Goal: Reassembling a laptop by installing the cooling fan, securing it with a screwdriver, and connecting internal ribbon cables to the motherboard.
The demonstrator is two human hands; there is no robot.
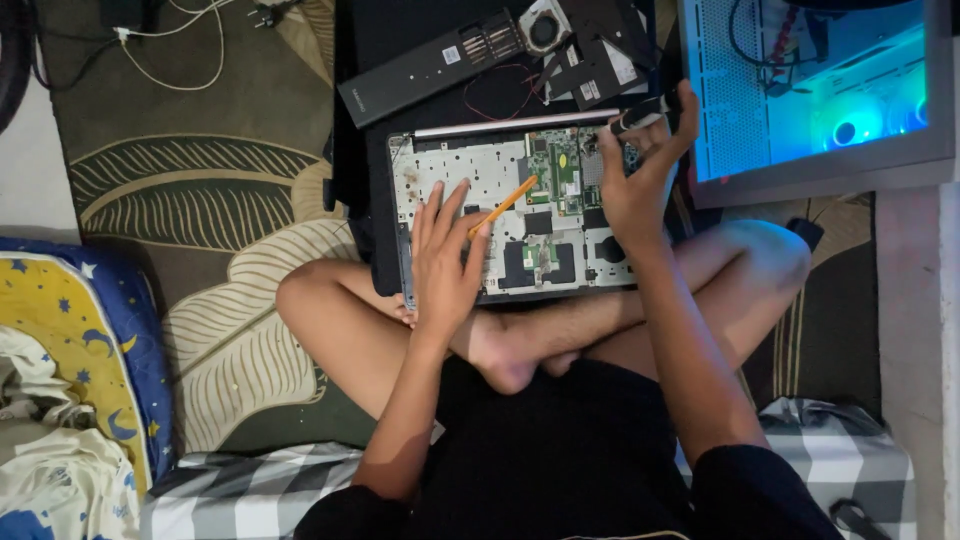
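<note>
An opened laptop base (460, 170) with its green circuit board (558, 172) exposed rests on my crossed legs. My left hand (445, 262) lies flat on the laptop's left part, an orange tool (503, 205) held between its fingers and pointing toward the board. My right hand (640, 180) is raised over the laptop's right side, gripping a dark, cylinder-shaped tool (640, 112) with a pale tip near the upper right corner.
Removed black laptop parts (430, 65), a small fan (545, 28) and thin wires lie beyond the laptop. A glowing blue computer case (810, 90) stands at the right. A leaf-patterned rug (200, 190), white cables (185, 50) and a blue-yellow cushion (80, 330) are to the left.
</note>
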